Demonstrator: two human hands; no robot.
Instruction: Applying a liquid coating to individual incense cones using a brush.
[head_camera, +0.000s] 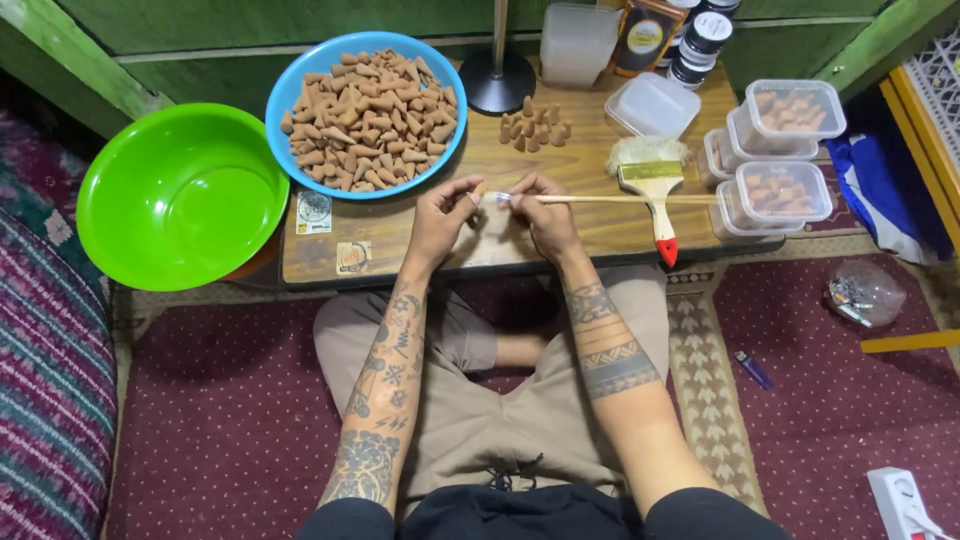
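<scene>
My left hand (441, 217) and my right hand (541, 215) meet over the low wooden table (400, 235). The right hand grips one end of a long thin wooden stick (620, 199) that runs off to the right. The left hand's fingertips pinch something small at the stick's tip; it looks like a brown cone, mostly hidden. Just beyond the hands stands a small group of upright brown cones (534, 126). A blue bowl (290, 90) heaped with the same brown cones sits at the far left of the table.
An empty green bowl (180, 195) overhangs the table's left end. A paintbrush with a red-tipped handle (655, 195) lies to the right. Clear lidded plastic boxes (780, 150) of cones are stacked at the right edge. A black lamp base (497, 80) and dark jars (700, 40) stand behind.
</scene>
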